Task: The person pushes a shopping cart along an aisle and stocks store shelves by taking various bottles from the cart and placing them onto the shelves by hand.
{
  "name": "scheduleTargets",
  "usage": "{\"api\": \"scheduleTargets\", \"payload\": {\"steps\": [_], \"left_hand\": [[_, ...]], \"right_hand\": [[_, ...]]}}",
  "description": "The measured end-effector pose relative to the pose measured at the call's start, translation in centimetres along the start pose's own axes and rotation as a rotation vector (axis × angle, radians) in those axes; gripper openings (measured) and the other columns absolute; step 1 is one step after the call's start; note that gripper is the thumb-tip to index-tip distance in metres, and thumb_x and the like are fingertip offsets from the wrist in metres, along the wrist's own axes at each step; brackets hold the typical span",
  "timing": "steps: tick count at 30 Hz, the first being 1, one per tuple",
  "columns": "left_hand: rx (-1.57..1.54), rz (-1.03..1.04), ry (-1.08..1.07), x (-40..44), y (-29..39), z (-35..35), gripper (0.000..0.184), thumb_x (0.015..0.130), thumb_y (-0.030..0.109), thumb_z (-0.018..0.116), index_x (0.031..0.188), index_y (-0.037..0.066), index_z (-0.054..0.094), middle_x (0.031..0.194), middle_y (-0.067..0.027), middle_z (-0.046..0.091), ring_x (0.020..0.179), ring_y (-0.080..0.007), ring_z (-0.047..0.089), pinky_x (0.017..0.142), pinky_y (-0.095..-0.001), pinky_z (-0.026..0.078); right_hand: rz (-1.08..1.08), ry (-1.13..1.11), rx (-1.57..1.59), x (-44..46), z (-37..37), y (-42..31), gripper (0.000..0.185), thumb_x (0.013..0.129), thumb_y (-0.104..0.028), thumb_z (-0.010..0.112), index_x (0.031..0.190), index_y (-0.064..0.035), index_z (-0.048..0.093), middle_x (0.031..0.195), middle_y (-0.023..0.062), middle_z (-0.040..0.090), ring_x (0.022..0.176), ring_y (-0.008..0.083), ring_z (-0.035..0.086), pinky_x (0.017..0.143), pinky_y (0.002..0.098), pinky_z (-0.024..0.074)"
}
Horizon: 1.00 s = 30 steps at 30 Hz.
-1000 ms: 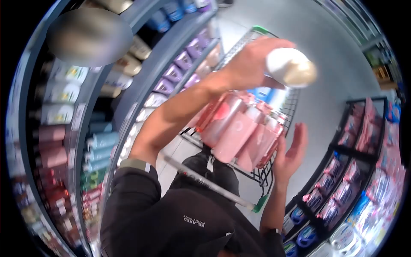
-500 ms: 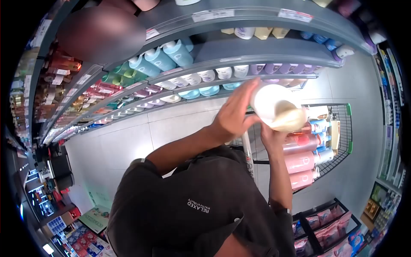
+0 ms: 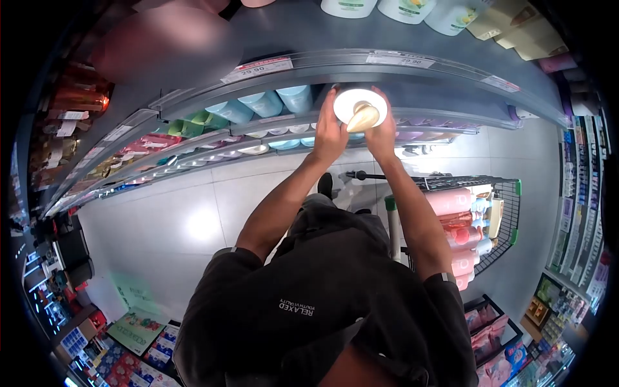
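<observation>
A white pump bottle (image 3: pixel 345 102) with a cream-gold pump head is held up in front of the shelf, seen nearly from above. On its left side my left hand (image 3: pixel 330 134) is wrapped round it. My right hand (image 3: pixel 383 132) grips the opposite side. Most of the bottle's body is hidden below its bright top. Just behind the bottle lies a shelf board with a gap between turquoise bottles (image 3: pixel 261 104) on the left and other goods further right.
At my right stands a wire shopping cart (image 3: pixel 518 209) holding pink, blue and cream bottles. White bottles (image 3: pixel 348 6) line the upper shelf, whose front edge carries price labels (image 3: pixel 400 61). A pink-goods rack (image 3: pixel 490 338) is at lower right, and tiled floor (image 3: pixel 161 219) stretches left.
Both hands have carried the bottle left and toward the shelf, away from above the cart. My right hand now grips its right side, and my body stands closer to the shelf.
</observation>
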<state>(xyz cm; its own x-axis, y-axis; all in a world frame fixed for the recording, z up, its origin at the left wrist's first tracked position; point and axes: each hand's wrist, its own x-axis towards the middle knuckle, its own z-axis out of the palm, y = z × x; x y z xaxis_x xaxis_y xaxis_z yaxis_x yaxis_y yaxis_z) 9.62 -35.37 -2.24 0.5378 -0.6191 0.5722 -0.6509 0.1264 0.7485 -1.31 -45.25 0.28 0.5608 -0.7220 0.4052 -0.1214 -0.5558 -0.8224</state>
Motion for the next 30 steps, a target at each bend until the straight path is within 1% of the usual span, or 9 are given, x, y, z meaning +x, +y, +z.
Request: {"api": "scheduleTargets", "payload": {"steps": [4,8,9,14,23,25,26,28,30], "left_hand": [[0.133,0.041,0.040,1.0,-1.1,0.7,0.077,0.087,-0.002,0.072,0.151,-0.012,0.029,0.141,-0.0308,0.052,0.125,-0.0421,0.059,0.104,-0.0421,0.049],[0.058,-0.052,0.056,2.7,-1.0,1.2,0.079,0.086,0.001,0.075,0.150,-0.010,0.031,0.131,-0.0281,0.056,0.119,-0.0422,0.060,0.099,-0.0431,0.050],[0.014,-0.088,0.079,3.4,-0.5,1.2,0.064,0.083,0.001,0.074,0.137,-0.011,0.041,0.119,-0.0270,0.058,0.109,-0.0483,0.057,0.094,-0.0496,0.048],[-0.037,-0.252,0.068,3.4,-1.6,1.4,0.061,0.086,0.004,0.071,0.139,-0.006,0.042,0.124,-0.0277,0.056,0.112,-0.0477,0.057,0.097,-0.0504,0.047],[0.036,-0.361,0.043,2.7,-2.5,2.3,0.061,0.092,0.015,0.070,0.141,-0.005,0.040,0.127,-0.0291,0.055,0.117,-0.0492,0.055,0.099,-0.0496,0.046],[-0.018,-0.389,0.017,2.7,-2.4,1.8,0.063,0.092,0.017,0.071,0.142,-0.005,0.039,0.130,-0.0299,0.053,0.120,-0.0493,0.053,0.101,-0.0493,0.045],[-0.033,-0.397,-0.005,2.7,-2.5,1.6,0.066,0.093,0.015,0.071,0.145,-0.005,0.036,0.134,-0.0283,0.051,0.121,-0.0449,0.055,0.102,-0.0473,0.046],[-0.072,-0.421,-0.055,2.1,-2.9,1.5,0.072,0.095,0.011,0.070,0.151,-0.005,0.029,0.143,-0.0251,0.047,0.124,-0.0361,0.057,0.104,-0.0433,0.047],[-0.109,-0.383,-0.004,-0.3,-1.7,1.2,0.077,0.096,0.010,0.069,0.156,-0.003,0.022,0.150,-0.0227,0.040,0.128,-0.0304,0.054,0.107,-0.0413,0.045]], "right_hand": [[0.040,-0.041,0.001,1.0,0.7,1.4,0.067,0.084,0.007,0.071,0.145,0.0002,0.045,0.134,0.0206,0.062,0.122,0.0336,0.064,0.099,0.0399,0.0542],[0.193,-0.112,0.173,3.0,1.4,1.5,0.058,0.085,-0.003,0.079,0.134,0.0029,0.049,0.122,0.0192,0.069,0.113,0.0283,0.069,0.093,0.0389,0.0570],[0.219,-0.135,0.160,3.7,1.4,1.3,0.056,0.085,-0.005,0.080,0.131,0.0033,0.049,0.120,0.0189,0.069,0.111,0.0273,0.070,0.092,0.0386,0.0574],[0.420,-0.240,0.031,4.9,2.2,1.6,0.046,0.085,-0.007,0.081,0.122,0.0026,0.055,0.117,0.0194,0.070,0.107,0.0281,0.071,0.090,0.0399,0.0574],[0.338,-0.249,0.001,4.5,3.5,4.6,0.047,0.085,-0.012,0.079,0.125,0.0014,0.057,0.116,0.0216,0.067,0.100,0.0343,0.070,0.085,0.0406,0.0561],[0.431,-0.273,-0.029,4.9,2.9,2.8,0.049,0.085,-0.015,0.080,0.125,0.0002,0.056,0.116,0.0221,0.067,0.103,0.0360,0.069,0.086,0.0420,0.0550],[0.481,-0.282,-0.041,4.9,2.6,2.1,0.050,0.085,-0.017,0.080,0.125,-0.0004,0.056,0.116,0.0223,0.067,0.105,0.0368,0.068,0.087,0.0427,0.0544],[0.382,-0.230,-0.015,3.9,2.9,3.6,0.058,0.083,-0.018,0.081,0.132,-0.0021,0.053,0.126,0.0216,0.064,0.119,0.0423,0.061,0.098,0.0453,0.0495],[0.219,-0.076,-0.094,1.9,2.1,4.1,0.063,0.083,-0.017,0.081,0.138,-0.0033,0.052,0.133,0.0213,0.060,0.121,0.0415,0.059,0.100,0.0439,0.0502]]}}
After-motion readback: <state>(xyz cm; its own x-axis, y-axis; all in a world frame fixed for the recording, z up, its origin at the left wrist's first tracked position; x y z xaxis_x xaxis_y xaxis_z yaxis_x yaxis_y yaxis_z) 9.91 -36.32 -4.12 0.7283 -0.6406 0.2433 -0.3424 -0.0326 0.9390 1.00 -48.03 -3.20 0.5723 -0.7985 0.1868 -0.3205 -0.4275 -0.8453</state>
